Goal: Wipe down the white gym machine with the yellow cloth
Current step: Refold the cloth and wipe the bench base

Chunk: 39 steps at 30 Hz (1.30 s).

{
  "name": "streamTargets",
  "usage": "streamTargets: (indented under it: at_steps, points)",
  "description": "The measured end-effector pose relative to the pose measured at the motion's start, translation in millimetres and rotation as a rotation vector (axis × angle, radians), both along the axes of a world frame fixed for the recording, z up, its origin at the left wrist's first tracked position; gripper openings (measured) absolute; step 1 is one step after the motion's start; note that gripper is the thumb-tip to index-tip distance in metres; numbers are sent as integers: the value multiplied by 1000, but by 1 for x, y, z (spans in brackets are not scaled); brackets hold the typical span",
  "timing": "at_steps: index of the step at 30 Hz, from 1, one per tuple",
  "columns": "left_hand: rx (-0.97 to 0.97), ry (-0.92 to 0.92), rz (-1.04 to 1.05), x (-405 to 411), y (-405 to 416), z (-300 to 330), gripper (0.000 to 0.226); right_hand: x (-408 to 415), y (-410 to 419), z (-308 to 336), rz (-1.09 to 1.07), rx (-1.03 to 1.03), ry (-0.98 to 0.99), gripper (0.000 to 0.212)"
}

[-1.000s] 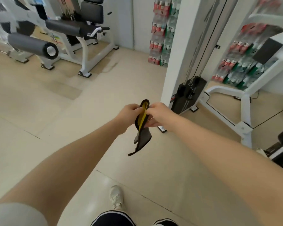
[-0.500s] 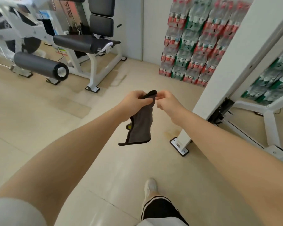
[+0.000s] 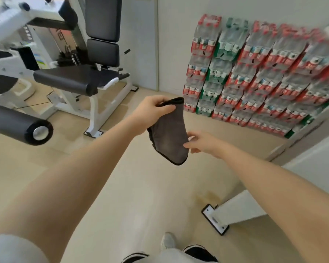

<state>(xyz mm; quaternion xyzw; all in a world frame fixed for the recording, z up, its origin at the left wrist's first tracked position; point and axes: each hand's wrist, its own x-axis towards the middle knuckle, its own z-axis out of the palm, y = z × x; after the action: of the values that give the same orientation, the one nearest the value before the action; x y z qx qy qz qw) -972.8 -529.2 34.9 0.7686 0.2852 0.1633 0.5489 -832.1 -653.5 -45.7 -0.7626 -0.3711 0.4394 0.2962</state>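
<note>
Our left hand (image 3: 150, 112) pinches the cloth (image 3: 169, 133) up top, so it hangs down long. Right hand (image 3: 199, 143) touches its low edge w/ loose fingers. White machine (image 3: 51, 76) is far left, nearer our left hand.

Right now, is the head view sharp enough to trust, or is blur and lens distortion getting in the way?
Head view: the cloth and both hands, left and right, are fairly crisp; the stacked bottle packs smear with motion blur toward the right edge; wide-angle distortion bends the forearms and the white machine frame; lighting is even, with no strong glare.
</note>
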Motion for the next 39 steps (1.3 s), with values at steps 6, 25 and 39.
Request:
streamTargets:
  at_steps: [6, 25, 39]
  points:
    - [-5, -61, -35, 77, 100, -11, 16, 66, 96, 1, -452, 64, 272, 21]
    - [684, 74, -719, 430, 374, -35, 41, 373, 377, 40, -915, 445, 903, 42]
    - [105, 14, -148, 758, 459, -31, 55, 704, 438, 75, -981, 467, 662, 14]
